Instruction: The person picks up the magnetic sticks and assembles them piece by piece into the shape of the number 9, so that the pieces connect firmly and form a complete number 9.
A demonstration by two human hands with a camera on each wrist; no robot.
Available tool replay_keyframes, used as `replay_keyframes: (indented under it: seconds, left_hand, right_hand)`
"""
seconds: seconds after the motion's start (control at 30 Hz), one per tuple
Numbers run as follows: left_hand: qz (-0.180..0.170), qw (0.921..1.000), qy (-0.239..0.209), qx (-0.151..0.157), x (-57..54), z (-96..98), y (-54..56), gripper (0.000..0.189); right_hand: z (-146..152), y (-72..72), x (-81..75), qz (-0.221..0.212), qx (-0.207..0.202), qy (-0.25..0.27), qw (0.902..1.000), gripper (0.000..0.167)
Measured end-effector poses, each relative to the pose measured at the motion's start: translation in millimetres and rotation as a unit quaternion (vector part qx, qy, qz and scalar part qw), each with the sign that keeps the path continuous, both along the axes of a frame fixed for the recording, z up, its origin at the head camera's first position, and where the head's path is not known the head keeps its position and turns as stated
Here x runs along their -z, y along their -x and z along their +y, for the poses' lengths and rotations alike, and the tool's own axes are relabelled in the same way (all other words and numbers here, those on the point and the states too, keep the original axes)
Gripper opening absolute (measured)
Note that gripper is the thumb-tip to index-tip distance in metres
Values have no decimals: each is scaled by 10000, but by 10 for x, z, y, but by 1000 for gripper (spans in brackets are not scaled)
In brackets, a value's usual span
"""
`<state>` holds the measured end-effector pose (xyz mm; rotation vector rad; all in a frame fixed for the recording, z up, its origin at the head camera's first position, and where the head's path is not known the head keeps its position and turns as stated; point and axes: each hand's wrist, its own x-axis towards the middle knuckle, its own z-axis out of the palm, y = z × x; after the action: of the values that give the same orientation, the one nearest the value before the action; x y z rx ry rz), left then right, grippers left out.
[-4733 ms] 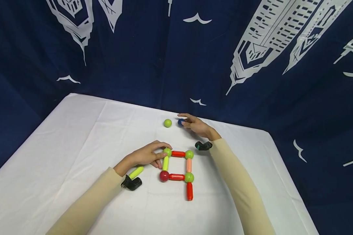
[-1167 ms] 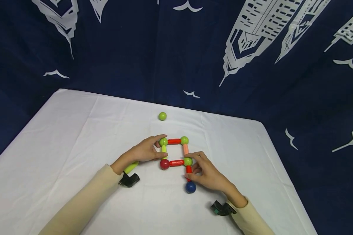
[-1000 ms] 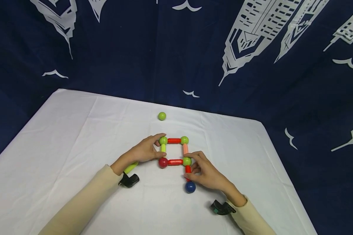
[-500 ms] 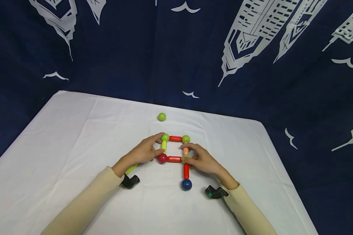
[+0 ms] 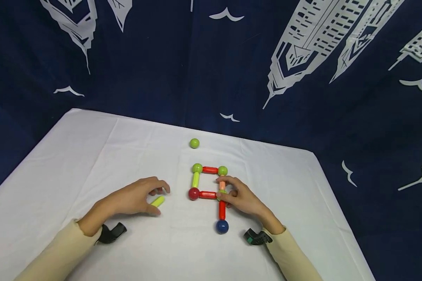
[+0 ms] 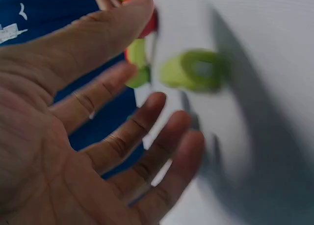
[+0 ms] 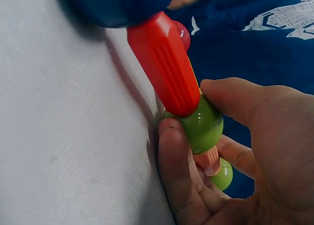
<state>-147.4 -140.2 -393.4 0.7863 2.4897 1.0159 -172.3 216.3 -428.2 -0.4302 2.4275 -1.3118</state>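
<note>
On the white cloth lies a square of magnetic rods and balls. My right hand [image 5: 244, 199] pinches the green ball [image 7: 203, 129] at its near right corner between thumb and fingers. From that ball a red rod [image 5: 222, 210] runs toward me and ends in a blue ball [image 5: 222, 226]. A dark red ball [image 5: 194, 193] forms the near left corner, and a salmon rod [image 5: 222, 185] the right side. Fingers spread, my left hand [image 5: 135, 197] hovers around a loose yellow-green rod [image 5: 158, 201]; in the left wrist view the rod [image 6: 176, 71] stands apart from the fingertips.
A loose green ball [image 5: 194, 143] sits beyond the square, toward the far edge of the table [image 5: 267, 156]. Behind the table hangs a dark blue curtain [image 5: 161, 70] with white building prints. Each wrist carries a black camera mount.
My left hand has let go of the square's left side and moved left to the loose rod. Earlier, my right hand brought the blue ball to the red rod, then shifted to the corner ball.
</note>
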Motion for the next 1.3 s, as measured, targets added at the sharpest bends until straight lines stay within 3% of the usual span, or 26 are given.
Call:
replay_keyframes:
  seconds: [0.13,0.3,0.57,0.63,0.87,1.07,1.3]
  left_hand:
    - [-162,9987,-421,236,119,-237,-125,42]
    - [-113,9975,-670,207,256,-315,-181,38]
    - [784,9962,-377,-23,257,-163,-258,34]
    - [854,9955,-412,-36,257,-114,-275,33]
    - [-61,9941,-1076,93,255,73,-314,27]
    - [-628,9890,-1331,175,234,280,-342,23]
    - [-734,9869,-1410,265,277,494,-333,22]
  right_hand:
    - [7,6,9,37,-66,10,10000,51]
    - [12,13,20,38,-129,-9,9999,49]
    - [19,43,0,65,-99,-140,9998,49]
    - [30,34,-1,60,-69,-119,9999,48]
    - [58,11,24,36,-145,3,9999,48]
    - [62,-9,30,28,-123,-16,9999,48]
    - [42,17,34,121,-167,-93,9997,49]
